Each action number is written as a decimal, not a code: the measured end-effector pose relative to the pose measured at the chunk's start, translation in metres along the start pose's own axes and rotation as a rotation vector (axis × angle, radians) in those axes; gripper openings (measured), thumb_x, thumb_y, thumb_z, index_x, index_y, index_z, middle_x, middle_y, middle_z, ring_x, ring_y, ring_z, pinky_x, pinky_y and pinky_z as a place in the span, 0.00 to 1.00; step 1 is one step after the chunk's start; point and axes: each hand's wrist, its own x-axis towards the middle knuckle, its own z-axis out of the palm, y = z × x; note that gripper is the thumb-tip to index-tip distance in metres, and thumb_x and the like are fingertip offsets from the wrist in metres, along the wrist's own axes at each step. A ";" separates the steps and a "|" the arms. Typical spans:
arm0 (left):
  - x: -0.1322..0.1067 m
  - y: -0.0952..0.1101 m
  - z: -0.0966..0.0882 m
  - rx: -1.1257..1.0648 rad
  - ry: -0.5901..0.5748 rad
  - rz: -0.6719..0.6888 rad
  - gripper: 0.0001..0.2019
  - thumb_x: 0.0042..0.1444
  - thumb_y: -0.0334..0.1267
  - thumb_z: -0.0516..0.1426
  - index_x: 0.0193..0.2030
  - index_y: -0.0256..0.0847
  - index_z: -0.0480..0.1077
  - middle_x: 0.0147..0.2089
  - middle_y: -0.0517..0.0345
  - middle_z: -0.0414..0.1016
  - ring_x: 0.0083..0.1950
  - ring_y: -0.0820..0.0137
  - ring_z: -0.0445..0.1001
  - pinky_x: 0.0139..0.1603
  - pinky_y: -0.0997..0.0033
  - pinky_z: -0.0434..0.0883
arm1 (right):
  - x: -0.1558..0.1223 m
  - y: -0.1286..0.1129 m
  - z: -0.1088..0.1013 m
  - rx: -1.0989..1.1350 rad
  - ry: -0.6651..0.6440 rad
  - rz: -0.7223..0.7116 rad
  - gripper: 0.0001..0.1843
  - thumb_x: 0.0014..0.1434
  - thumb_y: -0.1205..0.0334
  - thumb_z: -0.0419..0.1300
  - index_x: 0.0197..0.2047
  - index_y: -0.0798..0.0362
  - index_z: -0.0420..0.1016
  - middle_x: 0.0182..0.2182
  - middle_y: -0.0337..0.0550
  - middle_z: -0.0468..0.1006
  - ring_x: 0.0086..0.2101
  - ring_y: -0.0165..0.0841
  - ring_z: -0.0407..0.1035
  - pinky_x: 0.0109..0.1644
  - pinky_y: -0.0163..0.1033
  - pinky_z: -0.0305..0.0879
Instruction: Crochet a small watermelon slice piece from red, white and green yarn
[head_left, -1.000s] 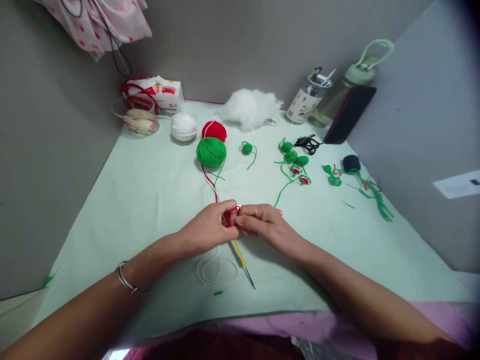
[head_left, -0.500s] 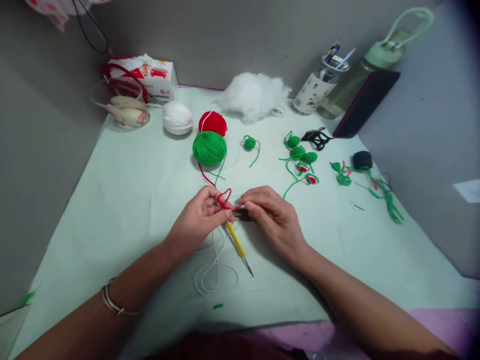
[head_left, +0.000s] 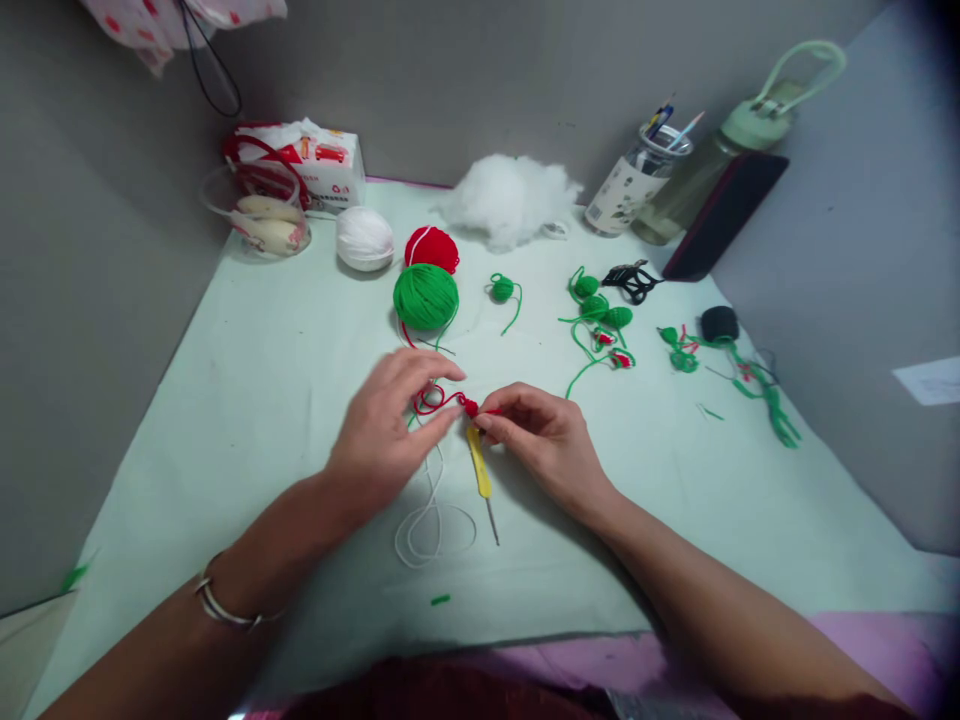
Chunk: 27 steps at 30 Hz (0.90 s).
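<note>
A small red crocheted piece (head_left: 471, 408) is pinched between the thumb and fingers of my right hand (head_left: 551, 435). My left hand (head_left: 386, 415) is open to its left, thumb and fingers apart, with the thumb tip close to the piece. Loops of red yarn (head_left: 430, 400) hang between that thumb and forefinger, running to the red piece. Just below my right fingertips is a crochet hook (head_left: 478, 465) with a yellow handle; whether it rests on the cloth or is touched, I cannot tell. White yarn (head_left: 435, 535) lies in loose loops nearer me.
Beyond my hands sit green (head_left: 426, 297), red (head_left: 433, 248) and white (head_left: 364, 239) yarn balls. White stuffing (head_left: 510, 200) lies at the back. Several small green crocheted pieces (head_left: 596, 305) and a black claw clip (head_left: 634, 281) are to the right, before a pen jar (head_left: 626, 190) and bottle (head_left: 686, 180).
My left hand has opened, its fingers lifting away from the red piece and hook. My right fingers have come in to pinch the red piece. The hook has turned more upright in view.
</note>
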 end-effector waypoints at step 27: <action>0.001 -0.004 0.006 -0.396 -0.314 -0.457 0.13 0.58 0.50 0.65 0.36 0.42 0.84 0.36 0.57 0.83 0.40 0.66 0.77 0.47 0.66 0.73 | -0.009 0.003 -0.004 -0.898 0.054 -1.004 0.11 0.70 0.73 0.59 0.47 0.52 0.80 0.37 0.46 0.86 0.33 0.31 0.76 0.34 0.37 0.72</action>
